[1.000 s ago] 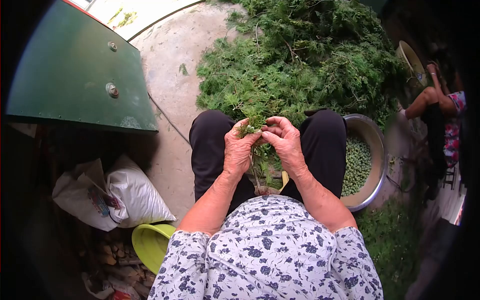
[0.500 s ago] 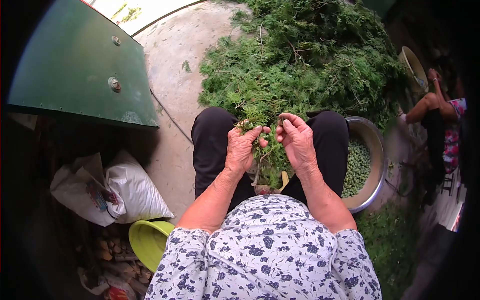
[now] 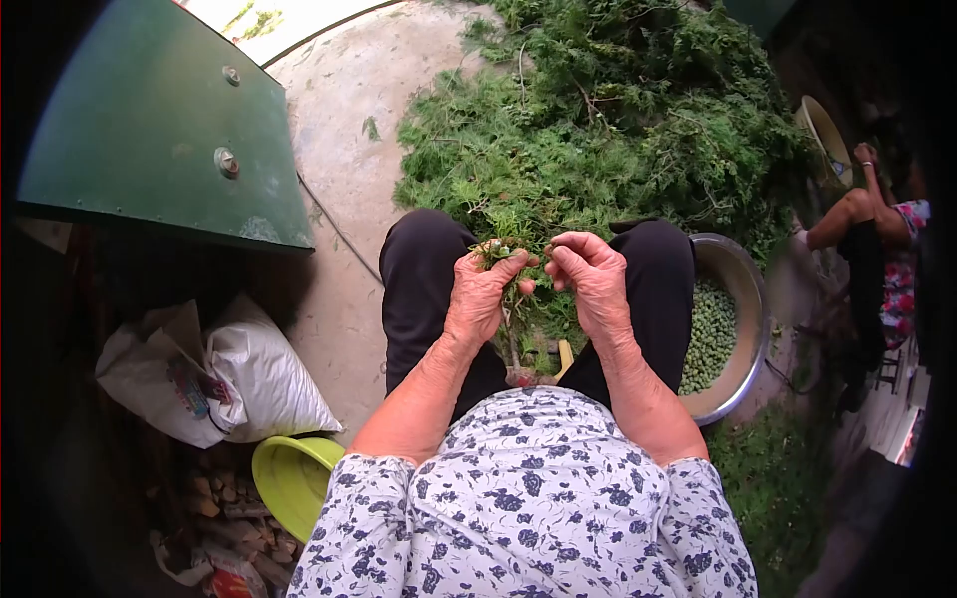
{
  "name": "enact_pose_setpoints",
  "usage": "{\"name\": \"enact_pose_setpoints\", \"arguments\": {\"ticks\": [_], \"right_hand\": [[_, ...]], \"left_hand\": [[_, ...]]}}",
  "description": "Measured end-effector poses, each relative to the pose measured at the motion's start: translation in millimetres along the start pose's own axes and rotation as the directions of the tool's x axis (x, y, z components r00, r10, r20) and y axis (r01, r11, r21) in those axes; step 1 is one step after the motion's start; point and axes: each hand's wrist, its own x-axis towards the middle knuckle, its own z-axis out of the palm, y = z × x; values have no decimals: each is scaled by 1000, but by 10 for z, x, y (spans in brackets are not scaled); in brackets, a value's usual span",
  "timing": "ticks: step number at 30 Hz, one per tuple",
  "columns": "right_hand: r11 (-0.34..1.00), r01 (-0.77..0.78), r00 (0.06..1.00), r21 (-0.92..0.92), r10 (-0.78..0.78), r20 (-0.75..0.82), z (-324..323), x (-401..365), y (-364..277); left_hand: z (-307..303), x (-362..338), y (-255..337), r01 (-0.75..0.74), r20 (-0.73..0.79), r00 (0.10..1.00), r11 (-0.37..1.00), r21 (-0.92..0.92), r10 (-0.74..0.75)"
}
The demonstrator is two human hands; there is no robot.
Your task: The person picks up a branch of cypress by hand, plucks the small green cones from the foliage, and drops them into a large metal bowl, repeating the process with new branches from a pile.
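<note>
My left hand point(image 3: 482, 289) is closed round a leafy evergreen sprig point(image 3: 488, 255), with green tips poking out above the thumb and a thin stem trailing down toward my lap. Close beside it, my right hand point(image 3: 590, 281) is closed in a pinch. Whatever lies between its thumb and fingertips is too small to make out. Both hands are held between my knees. By my right leg stands a metal basin point(image 3: 760, 339) holding many small green cones or berries point(image 3: 710, 336). A yellow object point(image 3: 565, 357) shows partly below my hands.
A large heap of evergreen branches point(image 3: 608, 130) lies in front of me. To the left are a green metal box point(image 3: 164, 130), a white sack point(image 3: 264, 374), a lime-green basin point(image 3: 289, 478) and firewood point(image 3: 234, 518). At right, a person point(image 3: 902, 224) sits near another basin point(image 3: 822, 135).
My right hand has moved slightly left, nearer to my left hand, its fingertips lower and closer together. Less greenery hangs below my hands. My left hand keeps its hold on the sprig.
</note>
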Motion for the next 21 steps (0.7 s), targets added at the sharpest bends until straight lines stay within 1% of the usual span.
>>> {"name": "enact_pose_setpoints", "arguments": {"ticks": [1, 2, 3, 4, 5, 7, 9, 12, 16, 18, 19, 21], "right_hand": [[989, 40, 999, -145, -41, -2, -8, -5, 20], [989, 37, 999, -146, -38, -1, 0, -15, 34], [942, 114, 993, -315, -119, 3, 20, -25, 39], [861, 185, 980, -474, -198, 23, 42, -34, 47], [861, 184, 980, -474, -196, 25, 68, -38, 60], [710, 306, 930, -634, -364, 41, 131, -45, 76], [688, 294, 938, -664, -343, 60, 164, -85, 16], [651, 311, 934, -692, -346, 94, 178, -102, 23], [618, 373, 911, -692, -387, 146, 180, -113, 54], [605, 392, 903, -693, -396, 165, 178, -119, 60], [588, 387, 905, -710, -391, 170, 173, -120, 69], [571, 382, 906, -727, -385, 174, 171, -124, 78]], "left_hand": [[-4, 0, -6, 1, -3, 1000, 1000, -1, -1], [-1, 4, -20, -17, -25, 1000, 1000, 0, 17], [4, 11, -29, -36, -46, 998, 999, 1, 36], [12, 11, -23, -36, -49, 998, 999, 0, 36], [28, 6, -8, -10, -33, 999, 1000, -26, 9], [40, -7, 16, 16, -19, 1000, 999, -52, -17], [42, -13, 25, 11, -15, 1000, 1000, 4, -11], [13, 5, 17, 11, 6, 1000, 1000, 29, -11], [3, 15, 11, 34, -16, 999, 999, 25, -33], [-2, 19, -10, -10, -2, 1000, 999, 35, 10], [1, 14, -18, -9, -2, 1000, 999, 35, 9], [9, -2, -36, -30, -64, 997, 998, 59, 34]]}}
